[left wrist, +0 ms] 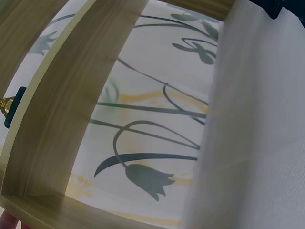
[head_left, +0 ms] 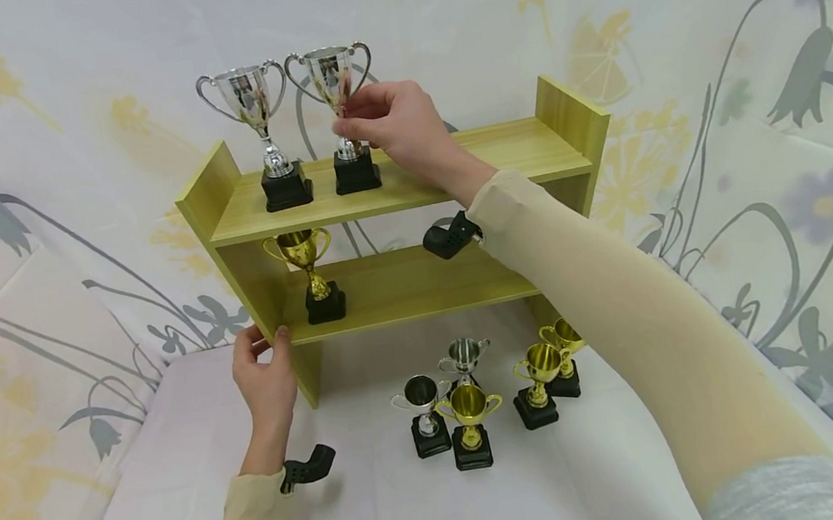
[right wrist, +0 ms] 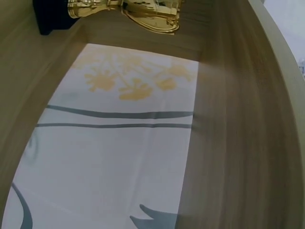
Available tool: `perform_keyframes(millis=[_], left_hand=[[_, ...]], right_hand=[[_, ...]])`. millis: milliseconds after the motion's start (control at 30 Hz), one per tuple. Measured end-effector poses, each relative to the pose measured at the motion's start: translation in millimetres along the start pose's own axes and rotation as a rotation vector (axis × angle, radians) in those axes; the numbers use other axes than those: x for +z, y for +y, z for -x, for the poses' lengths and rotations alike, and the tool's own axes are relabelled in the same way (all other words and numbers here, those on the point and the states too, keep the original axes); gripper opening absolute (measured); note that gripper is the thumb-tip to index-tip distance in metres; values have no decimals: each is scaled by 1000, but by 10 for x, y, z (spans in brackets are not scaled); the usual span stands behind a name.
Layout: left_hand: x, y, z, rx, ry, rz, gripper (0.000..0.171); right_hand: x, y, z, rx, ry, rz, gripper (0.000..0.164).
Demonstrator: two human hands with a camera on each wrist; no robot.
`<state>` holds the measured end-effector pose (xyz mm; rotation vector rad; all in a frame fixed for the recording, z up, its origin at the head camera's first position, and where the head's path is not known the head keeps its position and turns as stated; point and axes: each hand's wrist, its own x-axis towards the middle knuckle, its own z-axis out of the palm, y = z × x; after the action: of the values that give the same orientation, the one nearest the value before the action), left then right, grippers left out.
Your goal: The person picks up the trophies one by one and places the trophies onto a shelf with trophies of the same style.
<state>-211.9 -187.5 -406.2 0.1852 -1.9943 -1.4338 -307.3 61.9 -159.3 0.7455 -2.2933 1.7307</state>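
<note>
On the top board of a wooden shelf (head_left: 410, 198), my right hand (head_left: 404, 127) pinches the stem of a silver trophy (head_left: 331, 71) with a black base. The base is right at the board's surface. To its left, a second silver trophy (head_left: 246, 96) stands upright. My left hand (head_left: 266, 383) grips the left side panel of the shelf low down, thumb at the front edge. A gold trophy (head_left: 303, 254) stands on the middle board at the left; part of it shows in the right wrist view, lying sideways across the top (right wrist: 152, 14).
Below on the white cloth (head_left: 366, 516) stand several smaller trophies: a silver trophy (head_left: 424, 397), another silver trophy (head_left: 463, 356), a gold trophy (head_left: 470, 405) in front, and two gold trophies to the right (head_left: 540, 365). A flower-patterned cloth (head_left: 437, 7) hangs behind the shelf.
</note>
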Motion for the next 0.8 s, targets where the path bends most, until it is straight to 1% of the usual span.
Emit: perform_keyframes(millis=[200, 400, 533, 800], left_hand=[[-7, 10, -4, 15, 0, 3, 28], [-12, 13, 15, -3, -9, -12, 30], [-15, 18, 19, -11, -15, -13, 31], [-24, 24, 10, -9, -15, -18, 32]], right_hand=[[-34, -4, 26, 8, 13, -2, 32], [-86, 11, 74, 17, 4, 22, 34], [-157, 17, 124, 5, 15, 14, 34], [-321, 46, 193, 29, 44, -10, 36]])
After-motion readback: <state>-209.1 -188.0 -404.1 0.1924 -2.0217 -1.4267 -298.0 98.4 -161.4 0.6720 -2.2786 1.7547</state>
